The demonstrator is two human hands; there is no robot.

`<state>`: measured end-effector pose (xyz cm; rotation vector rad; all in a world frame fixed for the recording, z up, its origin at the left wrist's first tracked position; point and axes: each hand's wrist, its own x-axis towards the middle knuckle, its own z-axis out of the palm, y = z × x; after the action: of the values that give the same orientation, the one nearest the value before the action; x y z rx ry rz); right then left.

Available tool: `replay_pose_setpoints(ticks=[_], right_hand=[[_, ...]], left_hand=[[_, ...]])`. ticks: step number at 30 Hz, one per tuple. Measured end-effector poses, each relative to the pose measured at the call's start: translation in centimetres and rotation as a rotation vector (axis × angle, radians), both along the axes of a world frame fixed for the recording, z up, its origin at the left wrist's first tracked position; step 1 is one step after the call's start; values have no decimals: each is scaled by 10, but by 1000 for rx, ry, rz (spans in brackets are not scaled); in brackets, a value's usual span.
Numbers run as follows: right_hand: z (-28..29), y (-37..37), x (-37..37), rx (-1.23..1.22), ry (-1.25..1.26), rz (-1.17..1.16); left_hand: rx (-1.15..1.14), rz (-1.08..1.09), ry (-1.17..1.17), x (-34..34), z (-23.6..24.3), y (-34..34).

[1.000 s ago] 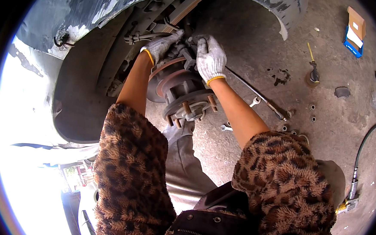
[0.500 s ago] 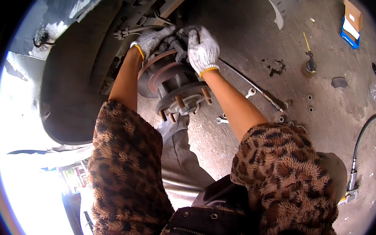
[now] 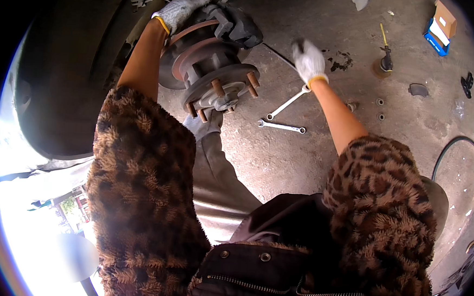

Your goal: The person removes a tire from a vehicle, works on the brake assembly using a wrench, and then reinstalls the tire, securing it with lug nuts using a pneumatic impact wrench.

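Note:
My left hand (image 3: 179, 13), in a white knit glove, is behind the brake disc (image 3: 184, 48), beside the brake caliper (image 3: 239, 26). Its fingers are pressed together around something small that I cannot make out. The caliper sits over the disc's far edge. In front of the disc, the wheel hub (image 3: 213, 92) carries several rusty studs. My right hand (image 3: 309, 61), also gloved, is off to the right, above the floor and beside a long metal bar (image 3: 278, 54). Motion smears its fingers, and whether they hold anything is not visible.
Two combination wrenches, one slanted (image 3: 288, 103) and one flat (image 3: 283, 127), lie right of the hub. Farther right are a brake pad (image 3: 418, 89), nuts (image 3: 381, 102), a yellow-handled tool (image 3: 385, 56), an open blue box (image 3: 437, 43) and a black hose (image 3: 454, 140). A dark wheel-arch liner (image 3: 50, 93) curves at left.
My right hand has left the caliper and moved right, toward the metal bar. My left hand stays behind the disc. The view has shifted, showing both wrenches more fully.

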<state>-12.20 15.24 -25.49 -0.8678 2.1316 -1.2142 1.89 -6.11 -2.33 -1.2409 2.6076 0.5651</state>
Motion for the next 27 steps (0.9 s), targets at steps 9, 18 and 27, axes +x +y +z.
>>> replay_pose_setpoints(ticks=[9,18,27], right_hand=[[-100,86,88,51,688,676],[-101,63,84,336,1062,976],[33,26,-10,331,442,141]], left_hand=[[-328,-440,-98,15,25,36],[-19,-7,431,15,-4,23],[-84,-63,350,15,6,33]])
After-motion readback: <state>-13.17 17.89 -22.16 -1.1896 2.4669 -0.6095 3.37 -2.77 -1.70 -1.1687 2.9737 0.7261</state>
